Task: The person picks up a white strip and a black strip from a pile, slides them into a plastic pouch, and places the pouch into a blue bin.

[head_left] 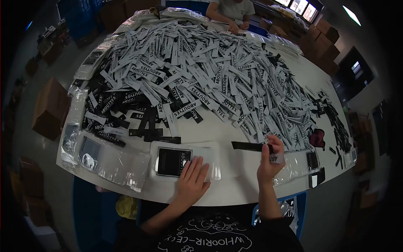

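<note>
My left hand (193,181) lies flat, fingers stretched, on a stack of clear plastic bags (213,161). The top bag has a black printed square (170,161) on its left part, and my fingertips rest on that square's right edge. My right hand (270,161) is raised over the table's front edge with its fingers closed. It pinches a black label strip (247,145) pointing left; a white printed strip (276,159) also shows in the palm. Beyond both hands spreads a large heap of white label strips (201,75) printed ABOUTYES.
Black label strips (147,122) lie left of the heap, more (336,122) at the right. Other clear bags (121,164) sit along the front edge. A dark red item (317,138) rests on the right. Another person (233,12) works across the table. Blue bins (90,210) stand below.
</note>
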`<action>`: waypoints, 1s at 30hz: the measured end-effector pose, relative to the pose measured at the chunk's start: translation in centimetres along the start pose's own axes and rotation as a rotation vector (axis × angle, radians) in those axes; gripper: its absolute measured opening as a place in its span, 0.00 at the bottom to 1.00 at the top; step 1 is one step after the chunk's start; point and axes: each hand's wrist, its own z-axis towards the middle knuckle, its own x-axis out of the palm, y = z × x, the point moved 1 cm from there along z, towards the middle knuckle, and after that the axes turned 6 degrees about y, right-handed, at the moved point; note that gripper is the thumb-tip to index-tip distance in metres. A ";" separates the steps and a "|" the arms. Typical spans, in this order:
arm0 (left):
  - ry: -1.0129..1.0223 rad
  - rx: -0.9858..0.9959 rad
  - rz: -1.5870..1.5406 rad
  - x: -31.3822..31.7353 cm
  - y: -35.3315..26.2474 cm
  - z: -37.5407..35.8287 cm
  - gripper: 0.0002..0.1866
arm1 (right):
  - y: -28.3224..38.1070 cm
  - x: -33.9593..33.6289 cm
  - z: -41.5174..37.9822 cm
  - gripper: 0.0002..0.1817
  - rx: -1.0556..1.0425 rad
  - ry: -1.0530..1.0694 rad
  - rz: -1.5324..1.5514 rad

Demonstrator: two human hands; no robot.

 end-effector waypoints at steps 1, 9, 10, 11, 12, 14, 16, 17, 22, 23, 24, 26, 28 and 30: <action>0.031 -0.003 0.026 0.3 0.0 -0.1 0.24 | 0.7 -1.1 -0.7 0.05 0.014 -0.027 0.026; -0.208 -0.120 -0.287 0.8 0.8 -0.7 0.15 | 0.5 -1.0 -12.3 0.09 0.172 0.147 0.073; -0.238 -0.148 -0.273 0.8 0.7 -0.7 0.14 | 0.8 -1.0 -13.4 0.06 0.292 0.264 0.096; -0.240 -0.146 -0.273 0.8 0.7 -0.5 0.14 | 0.9 -1.0 -13.9 0.03 0.410 0.386 0.121; -0.237 -0.136 -0.257 0.8 0.8 -0.5 0.15 | 1.0 -0.9 -14.0 0.03 0.413 0.390 0.123; -0.228 -0.132 -0.233 0.7 0.9 -0.9 0.15 | 1.5 -0.6 -14.3 0.04 0.202 0.296 0.341; -0.229 -0.147 -0.265 0.6 0.9 -0.8 0.15 | 0.6 -0.7 -15.3 0.04 0.245 0.377 0.195; -0.235 -0.144 -0.262 0.8 1.2 -1.0 0.15 | 0.1 -0.7 -15.5 0.04 0.281 0.458 0.044; -0.199 -0.377 -0.466 -0.8 0.8 -1.3 0.14 | 0.9 -0.4 -14.9 0.04 0.380 0.477 -0.082; -0.202 -0.371 -0.468 -1.7 0.2 -0.8 0.14 | 0.6 -0.5 -15.0 0.04 0.374 0.474 -0.084; -0.242 -0.262 -0.422 -2.6 -0.8 -0.3 0.15 | 0.2 -0.7 -15.4 0.06 0.424 0.481 -0.018; -0.199 -0.116 -0.368 -3.5 -2.5 -0.3 0.18 | 0.3 -0.5 -15.9 0.08 0.667 0.299 0.238; -0.117 -0.068 -0.317 -2.7 -3.7 -0.5 0.17 | 1.1 0.9 -13.7 0.10 0.867 0.036 0.700; 0.028 -0.008 -0.251 -1.2 -4.1 -1.5 0.20 | 1.6 1.3 -10.8 0.10 0.864 0.212 0.521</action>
